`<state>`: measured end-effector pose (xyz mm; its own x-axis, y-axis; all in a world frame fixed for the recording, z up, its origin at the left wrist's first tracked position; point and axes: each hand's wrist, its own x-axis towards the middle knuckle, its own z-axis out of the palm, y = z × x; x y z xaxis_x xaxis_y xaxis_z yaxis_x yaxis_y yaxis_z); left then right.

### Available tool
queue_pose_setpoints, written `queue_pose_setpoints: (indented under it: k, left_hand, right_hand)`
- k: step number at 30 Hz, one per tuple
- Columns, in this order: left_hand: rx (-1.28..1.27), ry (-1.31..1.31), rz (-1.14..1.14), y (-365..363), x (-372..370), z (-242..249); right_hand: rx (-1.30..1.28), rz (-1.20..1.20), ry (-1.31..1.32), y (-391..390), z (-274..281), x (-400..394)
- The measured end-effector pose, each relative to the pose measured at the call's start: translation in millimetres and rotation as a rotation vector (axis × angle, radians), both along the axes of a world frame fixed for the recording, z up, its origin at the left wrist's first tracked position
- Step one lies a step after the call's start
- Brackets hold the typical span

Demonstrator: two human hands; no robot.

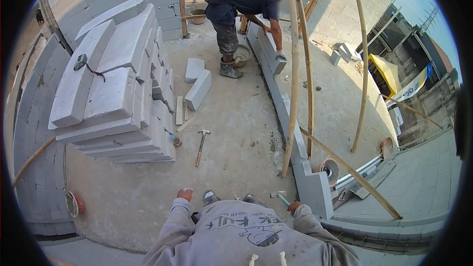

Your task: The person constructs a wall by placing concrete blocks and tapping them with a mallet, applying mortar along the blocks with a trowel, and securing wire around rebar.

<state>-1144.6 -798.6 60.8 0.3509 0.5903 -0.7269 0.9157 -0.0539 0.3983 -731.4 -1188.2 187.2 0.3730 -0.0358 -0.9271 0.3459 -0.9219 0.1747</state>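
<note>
My right hand (294,207) is closed around the green handle of a hammer (283,199), whose greyish head points away from me, to the left of the low block wall (297,153). My left hand (185,194) hangs in front of me with its fingers curled; whether anything is inside them I cannot make out. On the concrete floor ahead lies a claw hammer (201,148) with a wooden handle, apart from both hands.
A tall stack of light blocks (116,93) stands at left, with loose blocks (199,90) beside it. A co-worker (236,15) bends over the wall, hands on a block (273,54). Bamboo poles (294,69) lean along the right. A reddish bucket (79,203) sits lower left.
</note>
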Motion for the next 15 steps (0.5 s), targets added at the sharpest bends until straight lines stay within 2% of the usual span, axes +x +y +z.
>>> queue_pose_setpoints:
  k: [2, 6, 8, 11, 15]
  left_hand:
    - [-0.077, -0.03, 0.01, 4.9, -0.4, 2.1]
    - [-0.058, -0.072, 0.095, 17.6, -5.0, 4.2]
    - [-0.073, -0.121, 0.222, 26.8, -13.4, 4.1]
    - [-0.021, -0.206, 0.12, 41.7, -43.1, -9.7]
    - [-0.016, -0.085, 0.197, 64.3, -79.5, -6.8]
  right_hand:
    - [-0.018, -0.007, -0.014, -2.0, -2.2, -2.8]
    - [-0.023, 0.032, -0.007, -8.6, -19.6, -7.6]
    - [-0.036, 0.013, -0.015, 13.6, 11.0, -22.4]
    - [-0.065, -0.075, -0.058, 35.3, 30.8, -41.8]
    - [-0.045, -0.187, -0.081, 47.9, 6.5, -51.4]
